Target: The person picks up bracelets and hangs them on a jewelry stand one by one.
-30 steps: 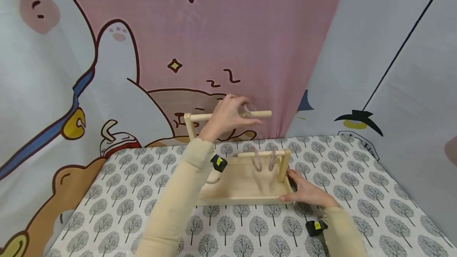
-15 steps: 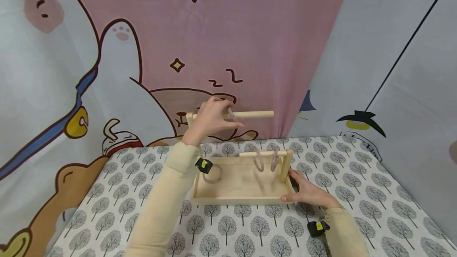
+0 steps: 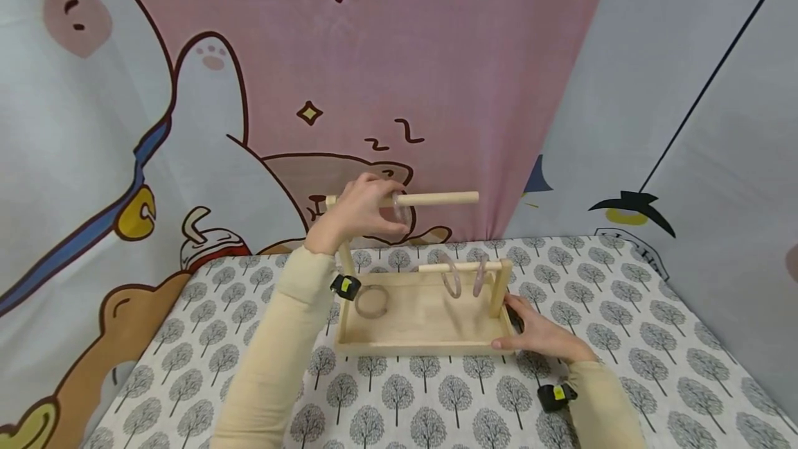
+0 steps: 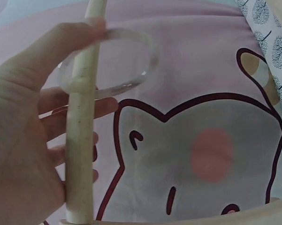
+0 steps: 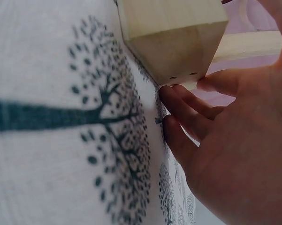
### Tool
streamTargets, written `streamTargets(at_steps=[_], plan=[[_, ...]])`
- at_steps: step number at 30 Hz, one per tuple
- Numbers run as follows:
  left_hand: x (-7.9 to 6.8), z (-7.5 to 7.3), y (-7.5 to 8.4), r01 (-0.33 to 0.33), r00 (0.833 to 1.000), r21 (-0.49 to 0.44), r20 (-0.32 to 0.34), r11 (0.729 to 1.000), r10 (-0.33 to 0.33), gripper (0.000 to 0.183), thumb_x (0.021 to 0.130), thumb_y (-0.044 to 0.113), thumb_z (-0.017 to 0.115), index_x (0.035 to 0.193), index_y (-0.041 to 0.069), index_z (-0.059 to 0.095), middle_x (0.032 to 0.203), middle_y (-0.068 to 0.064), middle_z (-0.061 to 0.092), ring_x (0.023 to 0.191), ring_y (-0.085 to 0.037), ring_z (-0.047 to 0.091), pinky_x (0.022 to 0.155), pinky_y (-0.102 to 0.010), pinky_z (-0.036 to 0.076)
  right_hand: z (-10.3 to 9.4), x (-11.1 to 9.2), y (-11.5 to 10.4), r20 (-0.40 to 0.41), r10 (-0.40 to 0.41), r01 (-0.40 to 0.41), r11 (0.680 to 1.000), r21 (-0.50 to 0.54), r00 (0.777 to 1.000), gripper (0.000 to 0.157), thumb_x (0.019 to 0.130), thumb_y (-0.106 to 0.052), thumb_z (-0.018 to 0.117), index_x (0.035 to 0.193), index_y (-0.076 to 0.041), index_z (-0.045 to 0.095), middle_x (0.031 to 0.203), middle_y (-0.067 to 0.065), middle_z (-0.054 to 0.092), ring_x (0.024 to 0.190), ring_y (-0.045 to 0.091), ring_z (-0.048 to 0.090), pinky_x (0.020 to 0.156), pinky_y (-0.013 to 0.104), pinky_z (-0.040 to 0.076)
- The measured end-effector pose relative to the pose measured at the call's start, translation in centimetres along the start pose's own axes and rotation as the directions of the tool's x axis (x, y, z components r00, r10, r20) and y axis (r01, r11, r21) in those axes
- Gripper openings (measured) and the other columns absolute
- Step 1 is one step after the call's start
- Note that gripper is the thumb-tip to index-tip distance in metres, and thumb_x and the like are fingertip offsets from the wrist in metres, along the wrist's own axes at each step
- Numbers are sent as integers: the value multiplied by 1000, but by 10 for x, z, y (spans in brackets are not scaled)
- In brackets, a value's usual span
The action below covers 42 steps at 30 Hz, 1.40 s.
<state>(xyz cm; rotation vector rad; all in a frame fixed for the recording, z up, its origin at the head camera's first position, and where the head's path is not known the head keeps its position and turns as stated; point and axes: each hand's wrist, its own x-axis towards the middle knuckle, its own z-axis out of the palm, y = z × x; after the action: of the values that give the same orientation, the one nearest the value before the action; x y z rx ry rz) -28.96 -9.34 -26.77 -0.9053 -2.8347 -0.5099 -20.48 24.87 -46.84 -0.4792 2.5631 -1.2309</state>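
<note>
Tree-print cloth (image 3: pixel 399 393) underlies the wooden tray (image 3: pixel 424 317), which my right hand (image 3: pixel 541 335) grips. My left hand (image 3: pixel 358 206) pinches a translucent ring (image 4: pixel 152 58) encircling the upper dowel (image 3: pixel 439 198).

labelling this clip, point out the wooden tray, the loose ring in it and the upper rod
Wooden tray (image 3: pixel 419 350), head view: middle of its front wall.
Loose ring (image 3: pixel 372 317), head view: near edge of its band.
Upper rod (image 3: pixel 439 198), head view: bare stretch toward its free end.
</note>
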Motion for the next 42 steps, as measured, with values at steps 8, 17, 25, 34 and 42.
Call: streamTargets(at_steps=[8, 17, 25, 34, 42], plan=[[-3, -4, -1, -13, 999, 17, 51, 1000, 12, 81, 76, 35, 80, 145, 15, 44, 143, -9, 47, 134, -30, 30, 109, -54, 23, 0, 1, -1, -9, 16, -16, 1000, -9, 1000, 112, 74, -36, 82, 150, 8, 12, 149, 41, 3, 134, 60, 7, 95, 78, 15], [-14, 0, -6, -66, 996, -154, -77, 986, 55, 78, 80, 34, 78, 146, 12, 44, 147, -12, 39, 136, -32, 25, 109, -57, 22, 2, 1, -3, -2, 16, -16, 1000, -12, 1000, 113, 74, -34, 82, 151, 8, 11, 150, 40, 3, 135, 59, 4, 97, 77, 14], [-42, 8, -7, -213, 920, -304, -382, 928, 86, 67, 79, 22, 82, 138, 10, 52, 144, -9, 44, 135, -24, 30, 108, -53, 26, 5, 1, -3, -12, -1, 1, 1000, -3, 1000, 117, 72, -35, 83, 152, 5, 7, 150, 39, 5, 135, 59, 4, 96, 77, 12], [-90, 26, -8, -350, 799, -409, -600, 842, 41, 55, 79, 0, 76, 130, 2, 57, 133, -15, 52, 125, -28, 43, 105, -52, 33, 9, 2, 1, -22, -48, 49, 999, 15, 999, 118, 72, -32, 83, 151, 7, 4, 150, 39, 7, 135, 58, 10, 100, 74, 17], [-121, 54, 8, -319, 842, -584, -536, 746, -59, 46, 80, -12, 68, 123, -16, 52, 124, -32, 52, 118, -39, 47, 101, -60, 36, 7, 1, 1, -26, -50, 51, 998, 27, 998, 117, 73, -31, 82, 151, 7, 4, 150, 38, 6, 135, 58, 9, 99, 75, 16]])
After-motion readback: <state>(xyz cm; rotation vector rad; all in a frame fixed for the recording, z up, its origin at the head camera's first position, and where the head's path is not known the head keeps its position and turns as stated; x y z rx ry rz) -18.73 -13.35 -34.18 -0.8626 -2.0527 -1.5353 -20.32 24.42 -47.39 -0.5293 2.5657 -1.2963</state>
